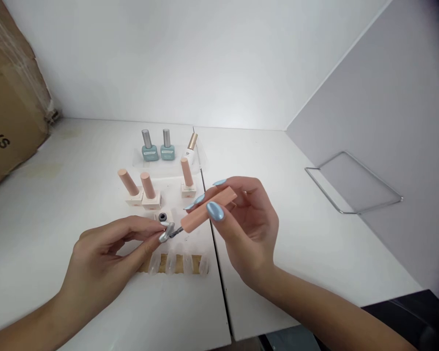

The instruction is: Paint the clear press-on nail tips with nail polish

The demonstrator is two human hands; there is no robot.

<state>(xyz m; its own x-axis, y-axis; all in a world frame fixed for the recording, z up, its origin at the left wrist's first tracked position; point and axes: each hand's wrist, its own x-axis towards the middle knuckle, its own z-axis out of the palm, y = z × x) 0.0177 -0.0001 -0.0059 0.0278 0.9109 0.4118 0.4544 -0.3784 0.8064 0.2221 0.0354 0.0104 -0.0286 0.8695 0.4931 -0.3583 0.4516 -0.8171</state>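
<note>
My left hand (109,248) pinches a small greyish false nail (170,228) between thumb and forefinger. In my right hand (249,229) is a nail polish brush (208,208), held by its long peach cap. Its dark, wet-looking bristles point down to the left and meet the false nail, or come very close to it. Just behind my left fingertips stands an uncapped polish bottle (163,216), its round dark neck showing and its body partly hidden. Below the hands, several clear false nails (171,263) are lined up on a brown strip (162,263), whose left end my left hand covers.
Peach-capped bottles (151,194) stand behind the hands, one of them (187,180) farther right. Two teal bottles (149,148) and a gold-capped white bottle (190,148) sit in a clear tray (137,163). A cardboard box (14,97) is left; a wire frame (354,183) is right.
</note>
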